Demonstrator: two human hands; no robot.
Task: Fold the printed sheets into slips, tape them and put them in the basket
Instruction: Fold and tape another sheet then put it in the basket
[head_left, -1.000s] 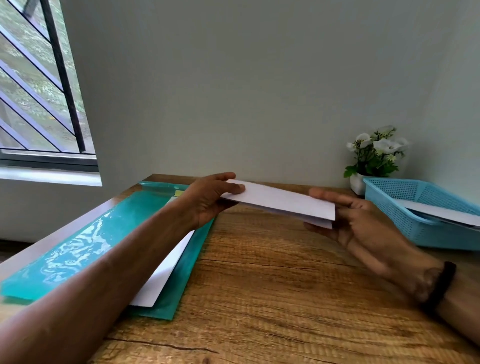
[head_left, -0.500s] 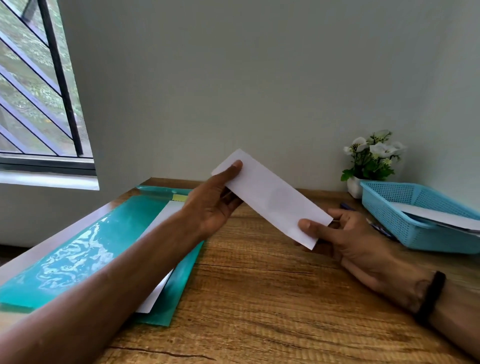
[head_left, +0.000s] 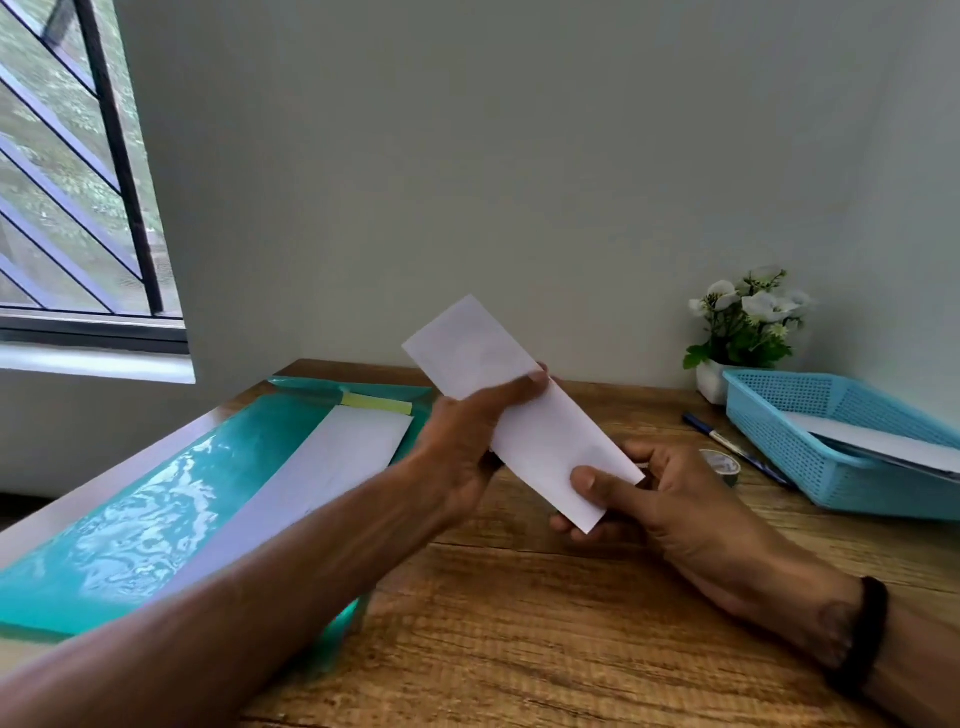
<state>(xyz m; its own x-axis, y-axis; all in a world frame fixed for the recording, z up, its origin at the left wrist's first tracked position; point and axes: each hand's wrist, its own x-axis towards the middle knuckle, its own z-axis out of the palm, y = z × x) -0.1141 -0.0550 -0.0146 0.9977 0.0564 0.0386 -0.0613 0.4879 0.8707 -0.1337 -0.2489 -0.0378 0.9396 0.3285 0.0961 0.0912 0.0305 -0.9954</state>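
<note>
Slip: folded white slip (head_left: 524, 415) was held in the air over the middle of the bench (head_left: 519, 613), tilted, its upper end toward the back edge and its lower end toward the person.
Left hand: left hand (head_left: 467, 441) gripped the slip about halfway along, fingers (head_left: 519, 387) curled over its long edge; the thumb was hidden behind.
Right hand: right hand (head_left: 670, 499) pinched the lower end, thumb on the facing side, the other fingers behind.
Handling (judgement): light and thin, it should bend or crease readily; smooth paper can slide in a loose pinch. Holding near both ends, along the folded edges, ought to keep the layers shut while tape goes on.
Tape: a small roll (head_left: 722, 464) lay on the bench just beyond the right hand, partly hidden by it.
Pen: pen (head_left: 737, 451) lay beside the roll, between it and the basket.
Basket: blue basket (head_left: 800, 447) stood at the right edge, with white paper (head_left: 878, 441) already in it.
Sheets: a white sheet (head_left: 322, 473) lay on a green folder (head_left: 156, 519) along the left edge.
Plant: potted flowers (head_left: 748, 322) stood at the back edge, behind the basket.
Obstruction (judgement): nothing stood between slip and basket but roll and pen, both low.
Stage (judgement): fold looked done; no tape seen on the slip.
</note>
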